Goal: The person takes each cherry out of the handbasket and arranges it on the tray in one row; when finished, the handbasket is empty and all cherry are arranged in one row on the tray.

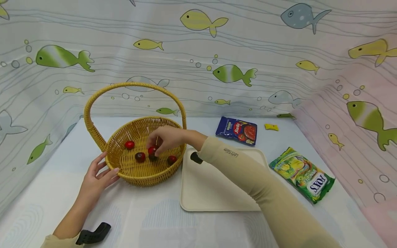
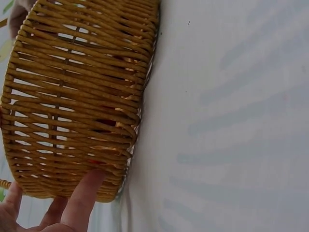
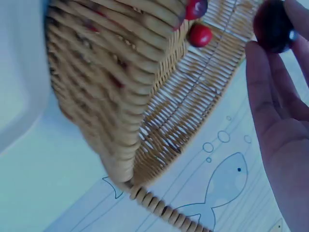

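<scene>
A round yellow wicker basket (image 1: 145,181) with a tall arched handle (image 1: 133,83) holds several dark red plums, including a red one (image 1: 129,144) and a darker one (image 1: 140,157). My right hand (image 1: 167,138) reaches in over the rim and pinches a plum (image 3: 273,26) between thumb and fingertips, above the basket floor. My left hand (image 1: 98,175) touches the basket's near left side by the handle's foot, fingers fairly straight. In the left wrist view, a finger (image 2: 86,198) lies against the woven outer wall.
A cream tray (image 1: 217,203) stands right of the basket, partly under my right forearm. Behind it lies a blue Barilla pouch (image 1: 237,131) and a small yellow packet (image 1: 271,127). A green Fox's bag (image 1: 302,174) lies at right. Fish-patterned curtain (image 1: 198,51) surrounds the table.
</scene>
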`<action>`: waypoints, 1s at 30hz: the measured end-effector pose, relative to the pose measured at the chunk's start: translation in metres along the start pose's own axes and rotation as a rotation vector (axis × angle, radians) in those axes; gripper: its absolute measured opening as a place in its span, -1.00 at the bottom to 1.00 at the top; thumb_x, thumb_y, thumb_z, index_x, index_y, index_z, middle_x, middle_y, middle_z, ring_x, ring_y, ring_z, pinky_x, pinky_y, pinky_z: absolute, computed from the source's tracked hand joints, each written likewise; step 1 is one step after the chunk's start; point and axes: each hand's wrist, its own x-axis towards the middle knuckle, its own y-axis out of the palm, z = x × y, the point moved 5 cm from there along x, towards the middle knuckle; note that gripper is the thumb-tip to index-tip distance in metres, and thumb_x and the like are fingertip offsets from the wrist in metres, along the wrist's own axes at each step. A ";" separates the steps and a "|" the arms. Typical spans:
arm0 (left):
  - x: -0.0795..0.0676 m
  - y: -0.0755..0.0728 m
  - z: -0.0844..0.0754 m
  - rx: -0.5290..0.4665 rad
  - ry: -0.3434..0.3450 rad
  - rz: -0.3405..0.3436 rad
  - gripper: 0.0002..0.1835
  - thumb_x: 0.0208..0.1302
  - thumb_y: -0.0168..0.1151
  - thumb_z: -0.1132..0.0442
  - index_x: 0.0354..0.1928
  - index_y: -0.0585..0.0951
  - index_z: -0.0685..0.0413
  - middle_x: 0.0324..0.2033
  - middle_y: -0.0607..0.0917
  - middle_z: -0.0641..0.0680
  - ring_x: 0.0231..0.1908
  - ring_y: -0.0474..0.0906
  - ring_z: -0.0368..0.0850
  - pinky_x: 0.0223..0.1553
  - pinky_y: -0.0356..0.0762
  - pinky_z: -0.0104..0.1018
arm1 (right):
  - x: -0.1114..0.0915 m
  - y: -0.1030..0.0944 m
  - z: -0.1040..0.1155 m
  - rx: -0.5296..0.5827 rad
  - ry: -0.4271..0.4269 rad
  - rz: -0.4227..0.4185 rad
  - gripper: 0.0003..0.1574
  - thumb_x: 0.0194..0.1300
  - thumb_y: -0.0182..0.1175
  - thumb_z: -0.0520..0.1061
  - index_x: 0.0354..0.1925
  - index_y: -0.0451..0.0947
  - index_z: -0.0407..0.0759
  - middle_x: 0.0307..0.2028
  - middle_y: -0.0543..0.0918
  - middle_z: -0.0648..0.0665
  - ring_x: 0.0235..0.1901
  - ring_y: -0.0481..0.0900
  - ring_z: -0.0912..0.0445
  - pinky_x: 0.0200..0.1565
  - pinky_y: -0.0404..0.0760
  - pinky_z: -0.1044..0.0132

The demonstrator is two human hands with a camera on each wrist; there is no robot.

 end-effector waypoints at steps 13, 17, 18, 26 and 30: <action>0.001 -0.001 0.004 0.003 -0.011 0.012 -0.18 0.32 0.13 0.26 0.46 -0.11 -0.19 0.29 -0.08 0.40 -0.12 0.37 -0.56 -0.28 0.57 -0.52 | -0.052 0.008 0.001 -0.003 -0.057 -0.174 -0.65 0.11 0.36 -0.14 -0.11 0.57 -0.14 -0.27 0.56 0.05 -0.36 0.47 0.21 -0.27 0.52 0.46; 0.001 0.000 0.003 -0.015 0.000 0.013 -0.18 0.32 0.13 0.27 0.46 -0.10 -0.20 0.28 -0.08 0.40 -0.12 0.38 -0.55 -0.28 0.57 -0.52 | -0.067 0.010 -0.001 0.024 -0.058 -0.234 -0.65 0.10 0.37 -0.13 -0.11 0.57 -0.16 -0.27 0.56 0.04 -0.34 0.49 0.23 -0.25 0.54 0.45; 0.001 0.001 0.003 -0.014 0.000 0.012 -0.18 0.32 0.13 0.28 0.46 -0.10 -0.21 0.28 -0.08 0.40 -0.11 0.37 -0.55 -0.28 0.57 -0.52 | -0.070 0.011 -0.001 0.032 -0.058 -0.247 -0.65 0.10 0.37 -0.13 -0.12 0.58 -0.16 -0.28 0.57 0.04 -0.34 0.49 0.23 -0.24 0.55 0.45; 0.001 0.002 0.003 -0.023 0.007 0.011 -0.18 0.32 0.13 0.29 0.46 -0.10 -0.20 0.28 -0.09 0.40 -0.11 0.37 -0.53 -0.28 0.57 -0.52 | -0.092 0.021 -0.004 0.071 -0.079 -0.324 -0.68 0.08 0.38 -0.15 -0.17 0.58 -0.20 -0.29 0.60 0.02 -0.36 0.53 0.27 -0.24 0.58 0.42; 0.001 0.002 0.002 -0.023 0.015 0.011 -0.18 0.31 0.14 0.28 0.46 -0.09 -0.20 0.27 -0.08 0.40 -0.11 0.37 -0.54 -0.28 0.57 -0.53 | -0.102 0.025 -0.006 0.088 -0.091 -0.366 -0.67 0.05 0.40 -0.17 -0.18 0.58 -0.22 -0.29 0.61 0.01 -0.37 0.54 0.27 -0.26 0.60 0.38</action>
